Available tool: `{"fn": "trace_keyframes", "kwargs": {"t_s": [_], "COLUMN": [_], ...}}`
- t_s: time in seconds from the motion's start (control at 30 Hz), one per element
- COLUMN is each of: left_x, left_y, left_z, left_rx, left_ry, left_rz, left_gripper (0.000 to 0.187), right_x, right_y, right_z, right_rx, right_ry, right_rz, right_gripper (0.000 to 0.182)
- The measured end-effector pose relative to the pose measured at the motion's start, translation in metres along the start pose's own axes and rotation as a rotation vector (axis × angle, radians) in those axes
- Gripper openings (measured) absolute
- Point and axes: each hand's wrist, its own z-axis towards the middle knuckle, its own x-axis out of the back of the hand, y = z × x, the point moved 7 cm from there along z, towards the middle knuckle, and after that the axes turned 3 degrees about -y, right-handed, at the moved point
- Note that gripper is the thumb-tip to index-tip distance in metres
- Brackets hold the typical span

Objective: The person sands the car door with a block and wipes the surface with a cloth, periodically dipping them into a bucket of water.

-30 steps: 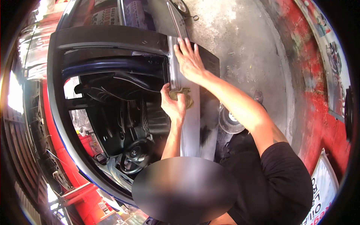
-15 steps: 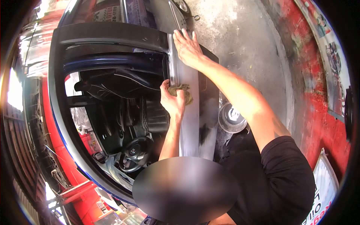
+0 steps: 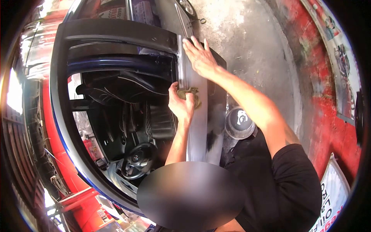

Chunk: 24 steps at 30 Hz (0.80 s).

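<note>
A car door (image 3: 199, 120) with a grey, partly blackened outer panel stands in front of me, its window opening framed in black. My left hand (image 3: 180, 106) grips the sill below the window and is closed on a crumpled olive-green cloth (image 3: 196, 96), which lies against the grey panel. Farther along the same sill, my right hand (image 3: 201, 61) rests flat with its fingers spread, holding nothing. Through the window a steering wheel (image 3: 139, 160) and dark seats show.
On the concrete floor (image 3: 262, 69) to the right, a round container of liquid (image 3: 240, 123) stands close to the door and my right forearm. A red wall (image 3: 328, 116) runs along the right side. A car wheel (image 3: 187, 7) is at the top.
My right hand has shifted slightly down and right along the panel, its fingers a little more spread. The left hand and cloth stay at nearly the same spot; the view has moved slightly.
</note>
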Motion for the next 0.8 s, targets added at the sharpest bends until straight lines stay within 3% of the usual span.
{"fn": "trace_keyframes", "kwargs": {"t_s": [0.13, 0.23, 0.5, 0.53, 0.8], "left_x": [0.001, 0.000, 0.004, 0.003, 0.001], "left_y": [0.000, 0.000, 0.003, 0.003, 0.002], "left_z": [-0.001, 0.001, 0.003, 0.004, 0.000], "left_rx": [0.030, 0.030, 0.030, 0.025, 0.029], "left_ry": [-0.012, -0.010, -0.029, -0.026, -0.016], "left_rz": [-0.035, -0.036, -0.025, -0.032, -0.068], "left_gripper": [0.056, 0.055, 0.056, 0.056, 0.056], "right_x": [0.005, -0.001, -0.009, -0.009, 0.007], "right_y": [0.012, -0.010, -0.005, -0.011, 0.006], "right_z": [0.023, -0.010, 0.006, -0.005, 0.013], "right_rx": [0.029, 0.017, 0.002, -0.028, -0.043], "right_ry": [-0.033, 0.011, -0.017, -0.030, -0.043], "right_rz": [-0.099, 0.066, 0.010, 0.134, 0.088], "right_gripper": [0.068, 0.068, 0.075, 0.070, 0.068]}}
